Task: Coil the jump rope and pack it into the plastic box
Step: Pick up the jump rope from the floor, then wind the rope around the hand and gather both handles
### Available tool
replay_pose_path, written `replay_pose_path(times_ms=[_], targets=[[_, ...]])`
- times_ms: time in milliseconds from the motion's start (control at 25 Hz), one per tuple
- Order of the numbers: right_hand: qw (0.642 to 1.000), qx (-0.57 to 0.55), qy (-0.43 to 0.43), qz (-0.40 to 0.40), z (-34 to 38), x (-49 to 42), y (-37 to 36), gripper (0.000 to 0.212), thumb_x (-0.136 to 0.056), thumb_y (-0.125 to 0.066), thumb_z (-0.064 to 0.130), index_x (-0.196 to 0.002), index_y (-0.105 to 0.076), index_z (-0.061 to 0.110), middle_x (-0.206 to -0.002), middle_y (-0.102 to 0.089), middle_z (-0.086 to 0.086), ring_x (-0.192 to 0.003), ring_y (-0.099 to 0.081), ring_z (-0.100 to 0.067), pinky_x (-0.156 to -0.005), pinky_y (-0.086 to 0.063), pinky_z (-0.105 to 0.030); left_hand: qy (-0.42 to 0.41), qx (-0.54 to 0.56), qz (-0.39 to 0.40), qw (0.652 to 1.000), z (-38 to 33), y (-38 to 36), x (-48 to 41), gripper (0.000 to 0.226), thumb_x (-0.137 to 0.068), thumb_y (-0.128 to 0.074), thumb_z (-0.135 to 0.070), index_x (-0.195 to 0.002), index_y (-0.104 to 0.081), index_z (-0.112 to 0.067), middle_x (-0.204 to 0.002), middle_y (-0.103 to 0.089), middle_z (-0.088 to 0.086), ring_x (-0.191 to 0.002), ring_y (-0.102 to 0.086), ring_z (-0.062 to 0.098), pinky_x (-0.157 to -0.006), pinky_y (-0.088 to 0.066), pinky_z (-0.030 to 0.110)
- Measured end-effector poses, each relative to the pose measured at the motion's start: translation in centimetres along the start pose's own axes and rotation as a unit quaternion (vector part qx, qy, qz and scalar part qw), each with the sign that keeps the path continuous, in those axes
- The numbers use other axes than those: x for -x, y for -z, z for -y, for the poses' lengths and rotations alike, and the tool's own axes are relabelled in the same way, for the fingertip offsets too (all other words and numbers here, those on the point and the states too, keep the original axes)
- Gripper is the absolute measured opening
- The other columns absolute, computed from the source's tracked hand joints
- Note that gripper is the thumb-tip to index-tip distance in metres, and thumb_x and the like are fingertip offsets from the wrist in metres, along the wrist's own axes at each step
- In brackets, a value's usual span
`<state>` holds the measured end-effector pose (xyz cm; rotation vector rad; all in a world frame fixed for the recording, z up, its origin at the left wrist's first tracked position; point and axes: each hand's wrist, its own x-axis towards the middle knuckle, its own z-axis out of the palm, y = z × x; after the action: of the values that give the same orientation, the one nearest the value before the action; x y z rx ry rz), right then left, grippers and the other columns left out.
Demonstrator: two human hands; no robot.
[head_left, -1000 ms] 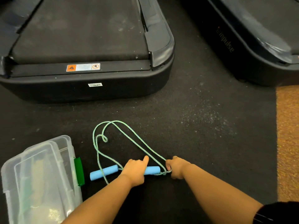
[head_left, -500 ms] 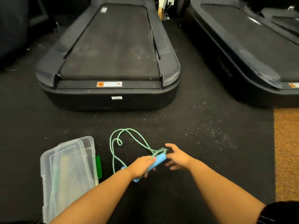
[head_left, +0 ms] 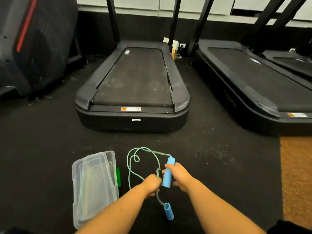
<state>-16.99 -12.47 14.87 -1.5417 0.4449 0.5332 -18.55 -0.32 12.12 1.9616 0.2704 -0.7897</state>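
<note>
The jump rope has a pale green cord and two blue foam handles. My right hand grips one blue handle, held upright above the floor. Just left of it, my left hand is closed on the cord. The second blue handle dangles from the cord below my left hand. A loose loop of cord lies on the black floor ahead of my hands. The clear plastic box with a green latch lies on the floor to the left, lid closed.
A black treadmill stands straight ahead, a second treadmill to the right. Dark gym equipment leans at the far left. An orange-brown carpet strip borders the black floor on the right.
Both hands lifted the rope off the floor. My right hand took hold of one handle and stood it upright; my left hand shifted to the cord, and the other handle now dangles. The camera tilted up.
</note>
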Motion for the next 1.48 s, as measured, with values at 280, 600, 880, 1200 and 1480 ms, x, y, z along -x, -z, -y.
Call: replay_pose_path(times_ms=[280,600,880,1200,1480], targets=[[0.985,-0.004,0.082,0.151,4.6,5.7,-0.2,0.018,-0.056,-0.047,-0.008,-0.068,-0.052,0.005,-0.071,-0.070,-0.010,-0.073,-0.068,-0.018,-0.073,-0.053,-0.029,-0.071,-0.094,-0.150,0.982,-3.2,2.8,4.6,0.067,-0.083,-0.062,-0.029,-0.136,-0.033,0.001,-0.134,-0.048,0.023,-0.121,-0.051,0.034,-0.095,-0.042,0.037],[0.930,-0.036,0.121,0.344,9.8,13.8,-1.7,0.039,-0.066,-0.046,-0.009,-0.082,-0.076,0.009,-0.098,-0.074,-0.012,-0.093,-0.070,-0.027,-0.083,-0.056,-0.034,-0.332,-0.152,-0.114,0.924,-7.0,9.6,12.9,0.018,-0.081,-0.049,-0.030,-0.088,-0.061,-0.041,-0.083,-0.061,-0.016,-0.080,-0.058,-0.007,-0.078,-0.045,0.025],[0.833,-0.139,0.169,0.508,10.2,16.5,-4.0,0.075,-0.057,-0.041,-0.003,-0.128,-0.059,0.011,-0.138,-0.054,-0.012,-0.134,-0.044,-0.027,-0.113,-0.031,-0.043,-0.324,-0.233,0.014,0.917,-5.7,9.1,19.0,0.033,-0.089,-0.046,-0.023,-0.113,-0.060,-0.005,-0.114,-0.065,0.018,-0.096,-0.059,0.012,-0.092,-0.049,0.028],[0.845,0.057,0.190,0.497,10.7,15.8,-2.2,0.090,-0.052,-0.049,0.001,-0.139,-0.044,0.023,-0.143,-0.049,0.006,-0.133,-0.042,-0.009,-0.107,-0.035,-0.033,-0.345,-0.286,0.059,0.892,-6.1,9.5,21.7,0.020,-0.094,-0.049,-0.035,-0.086,-0.063,-0.024,-0.065,-0.058,-0.008,-0.057,-0.054,0.000,-0.060,-0.043,0.013],[0.848,0.137,0.095,0.502,9.3,14.8,-2.6,0.068,-0.067,-0.044,-0.022,-0.126,-0.051,0.011,-0.118,-0.063,-0.011,-0.116,-0.058,-0.031,-0.105,-0.041,-0.043,-0.352,-0.271,0.032,0.895,-7.8,12.8,21.7,0.024,-0.084,-0.066,-0.037,-0.069,-0.063,-0.018,-0.057,-0.052,-0.005,-0.053,-0.043,0.005,-0.054,-0.038,0.019]])
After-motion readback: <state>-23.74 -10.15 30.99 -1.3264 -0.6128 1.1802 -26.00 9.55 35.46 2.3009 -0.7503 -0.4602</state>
